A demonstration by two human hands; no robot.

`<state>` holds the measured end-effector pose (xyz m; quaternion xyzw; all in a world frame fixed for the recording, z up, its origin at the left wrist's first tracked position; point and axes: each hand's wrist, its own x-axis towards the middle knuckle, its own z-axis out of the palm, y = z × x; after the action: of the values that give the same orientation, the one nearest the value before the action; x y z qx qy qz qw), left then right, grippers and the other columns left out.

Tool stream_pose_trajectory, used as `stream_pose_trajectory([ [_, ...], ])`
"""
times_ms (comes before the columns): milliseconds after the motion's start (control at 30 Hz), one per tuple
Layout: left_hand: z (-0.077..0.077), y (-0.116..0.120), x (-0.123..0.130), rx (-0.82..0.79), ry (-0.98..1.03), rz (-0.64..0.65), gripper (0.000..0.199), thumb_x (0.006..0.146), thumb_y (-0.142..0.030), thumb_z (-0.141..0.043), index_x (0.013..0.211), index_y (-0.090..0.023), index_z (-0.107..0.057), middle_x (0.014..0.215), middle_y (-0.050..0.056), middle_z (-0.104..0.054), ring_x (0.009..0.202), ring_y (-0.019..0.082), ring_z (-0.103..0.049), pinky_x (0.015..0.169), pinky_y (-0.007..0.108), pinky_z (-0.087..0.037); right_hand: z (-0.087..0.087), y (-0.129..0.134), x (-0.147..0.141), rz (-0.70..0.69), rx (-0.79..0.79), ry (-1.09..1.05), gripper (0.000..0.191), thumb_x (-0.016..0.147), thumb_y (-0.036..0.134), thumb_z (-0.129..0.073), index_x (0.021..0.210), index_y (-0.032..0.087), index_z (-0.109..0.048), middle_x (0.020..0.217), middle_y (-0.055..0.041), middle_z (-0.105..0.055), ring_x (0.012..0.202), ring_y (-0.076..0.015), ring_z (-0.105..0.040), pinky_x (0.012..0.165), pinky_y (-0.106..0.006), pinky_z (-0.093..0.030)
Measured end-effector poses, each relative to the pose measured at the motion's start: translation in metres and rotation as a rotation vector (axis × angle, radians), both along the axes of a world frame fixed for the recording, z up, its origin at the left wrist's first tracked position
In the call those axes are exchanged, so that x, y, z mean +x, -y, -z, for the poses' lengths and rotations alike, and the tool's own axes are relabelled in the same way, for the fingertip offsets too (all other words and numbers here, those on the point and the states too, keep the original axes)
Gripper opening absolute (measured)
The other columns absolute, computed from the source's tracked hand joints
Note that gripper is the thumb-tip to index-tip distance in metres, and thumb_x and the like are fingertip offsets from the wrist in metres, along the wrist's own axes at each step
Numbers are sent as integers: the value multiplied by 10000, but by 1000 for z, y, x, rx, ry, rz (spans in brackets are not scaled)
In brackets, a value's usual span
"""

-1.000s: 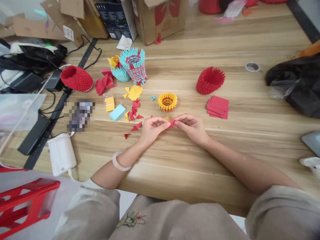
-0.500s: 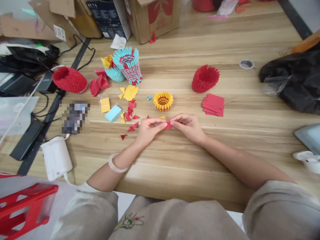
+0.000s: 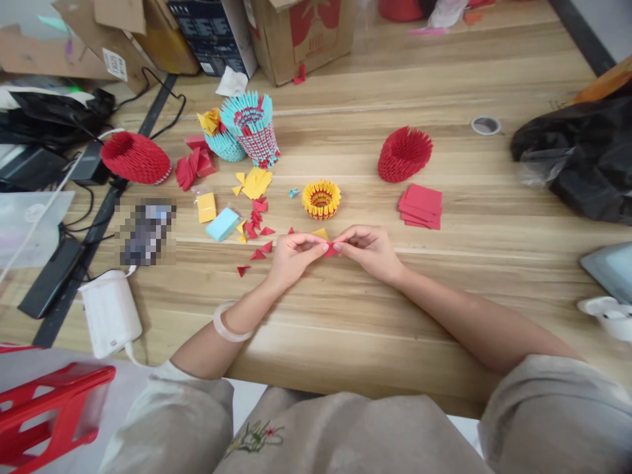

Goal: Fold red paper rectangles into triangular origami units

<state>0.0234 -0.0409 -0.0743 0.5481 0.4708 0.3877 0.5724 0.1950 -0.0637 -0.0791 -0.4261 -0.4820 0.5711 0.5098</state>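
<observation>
Fingers (image 3: 356,232) of the left hand (image 3: 290,261) and right hand (image 3: 376,254) are pinched together on a red paper (image 3: 330,250) — it sits between both sets of tips (partly covered). From it, the yellow bowl (image 3: 321,209) stands near twelve o'clock, red sheets (image 3: 422,208) at two, red triangles (image 3: 257,255) around nine — all on the table (image 3: 316,342).

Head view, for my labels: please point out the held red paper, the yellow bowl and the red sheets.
Held red paper (image 3: 330,251): head view, its visible middle.
Yellow bowl (image 3: 321,212): head view, front wall.
Red sheets (image 3: 422,203): head view, top sheet.
</observation>
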Motion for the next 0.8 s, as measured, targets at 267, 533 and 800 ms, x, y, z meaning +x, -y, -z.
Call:
stream_pose_trajectory([
  [267, 1, -2, -2, 38, 1, 38, 124, 652, -254, -765, 688, -144, -720, 694, 34, -717, 617, 110, -612, 618, 214, -490, 3, 0, 0, 4, 6, -2, 192, 660, 328, -777, 694, 162, -687, 682, -29, -715, 615, -129, -659, 619, -265, -558],
  [533, 1, -1, -1, 82, 4, 60, 133, 663, -260, -752, 692, -138, -707, 676, 32, -708, 610, 117, -618, 599, 223, -501, 2, 0, 0, 11, 17, 18, 191, 675, 333, -761, 698, 163, -679, 662, -21, -704, 585, -112, -632, 579, -245, -532],
  [800, -3, -1, 1, 73, -5, 82, 202, 652, -316, -774, 718, -130, -728, 737, 69, -737, 656, 161, -665, 654, 274, -543, 3, 0, 1, -8, 11, 3, 187, 684, 323, -764, 718, 157, -685, 671, -25, -711, 600, -115, -646, 612, -250, -546],
])
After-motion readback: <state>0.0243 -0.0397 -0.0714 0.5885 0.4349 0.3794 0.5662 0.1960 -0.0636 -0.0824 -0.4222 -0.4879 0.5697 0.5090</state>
